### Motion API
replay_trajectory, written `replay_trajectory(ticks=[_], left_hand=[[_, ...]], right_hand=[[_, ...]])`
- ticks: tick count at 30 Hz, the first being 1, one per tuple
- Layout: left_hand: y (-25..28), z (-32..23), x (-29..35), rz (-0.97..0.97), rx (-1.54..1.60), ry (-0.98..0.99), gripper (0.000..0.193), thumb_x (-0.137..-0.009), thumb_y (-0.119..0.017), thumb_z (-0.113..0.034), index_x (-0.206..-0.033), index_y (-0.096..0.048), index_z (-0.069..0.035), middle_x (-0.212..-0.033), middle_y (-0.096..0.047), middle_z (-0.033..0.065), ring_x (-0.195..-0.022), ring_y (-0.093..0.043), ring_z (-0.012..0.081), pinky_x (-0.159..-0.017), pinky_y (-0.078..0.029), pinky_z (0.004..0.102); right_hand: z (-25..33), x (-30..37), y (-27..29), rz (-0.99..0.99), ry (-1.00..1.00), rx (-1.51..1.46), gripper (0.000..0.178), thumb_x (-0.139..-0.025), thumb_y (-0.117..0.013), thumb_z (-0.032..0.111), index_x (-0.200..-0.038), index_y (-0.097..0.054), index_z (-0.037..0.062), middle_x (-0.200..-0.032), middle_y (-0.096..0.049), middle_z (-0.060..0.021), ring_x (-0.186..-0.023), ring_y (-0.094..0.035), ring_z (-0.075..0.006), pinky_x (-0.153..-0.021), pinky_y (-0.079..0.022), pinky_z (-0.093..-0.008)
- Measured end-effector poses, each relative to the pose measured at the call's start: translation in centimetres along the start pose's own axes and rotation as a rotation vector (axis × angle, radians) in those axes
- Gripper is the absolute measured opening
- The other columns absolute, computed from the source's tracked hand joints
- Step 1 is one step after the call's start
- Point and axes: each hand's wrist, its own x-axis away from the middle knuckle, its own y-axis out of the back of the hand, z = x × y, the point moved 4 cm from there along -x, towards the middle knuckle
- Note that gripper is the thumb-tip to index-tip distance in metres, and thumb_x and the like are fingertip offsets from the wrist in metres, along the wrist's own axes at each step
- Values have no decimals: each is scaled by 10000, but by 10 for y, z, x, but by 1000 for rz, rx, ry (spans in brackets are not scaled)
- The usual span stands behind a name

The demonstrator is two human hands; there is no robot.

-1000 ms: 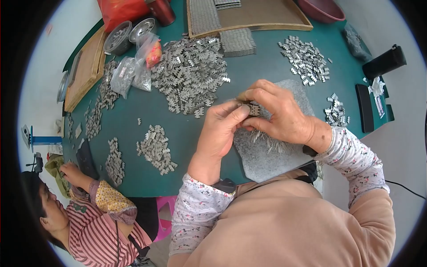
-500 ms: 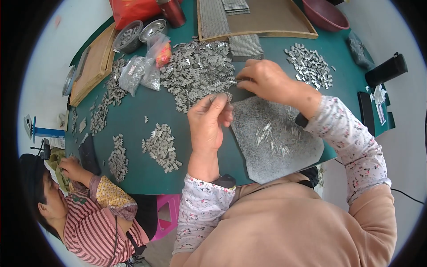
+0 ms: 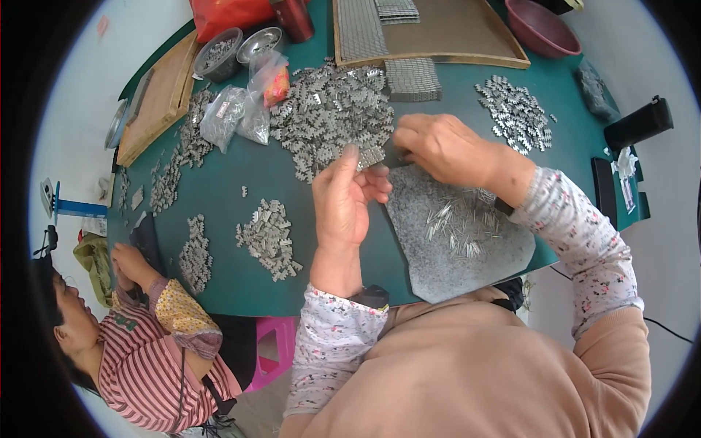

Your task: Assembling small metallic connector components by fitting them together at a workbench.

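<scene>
One small toothed metal strip (image 3: 370, 156) sits pinched between the left hand's (image 3: 345, 204) thumb and fingertips, just above centre frame, its long axis running left-right. That hand stands palm-up, wrist low. Right hand (image 3: 438, 146) lies knuckles-up beside it, fingers curled; whether they grip anything is unclear.

single head-worn fisheye view, straight down and close over the green table (image 3: 248, 175), edges bent

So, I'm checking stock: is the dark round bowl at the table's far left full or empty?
Not empty: the dark round bowl holds small grey metal pieces, roughly level with its rim.
</scene>
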Motion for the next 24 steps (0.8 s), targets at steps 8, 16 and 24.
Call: replay_trajectory(ticks=[8, 16, 24], left_hand=[[-3, -2, 5, -47, -160, -37, 155, -838, -727, -119, -877, -662, 17, -713, -651, 95, -528, -591, 138, -435, -423, 229], [-8, 1, 5, -55, -243, -63, 138, -852, -701, -102, -899, -675, 25, -701, -645, 88, -505, -575, 128, -419, -406, 222], [-11, 8, 6, 42, -204, 53, 155, -867, -682, -104, -961, -663, 18, -725, -658, 98, -506, -587, 135, -419, -416, 224]], right_hand=[[2, 37, 6, -37, -216, -36, 105, -758, -641, 49, -846, -611, 1, -897, -613, -139, -850, -617, -351, -730, -514, -414], [19, 32, -19, -51, -285, 68, 186, -754, -688, 84, -885, -574, 17, -877, -602, -156, -822, -607, -367, -702, -494, -441], [8, 36, -4, -255, -505, -435, 192, -794, -650, 49, -957, -577, -21, -827, -651, -168, -728, -645, -312, -649, -515, -380]])
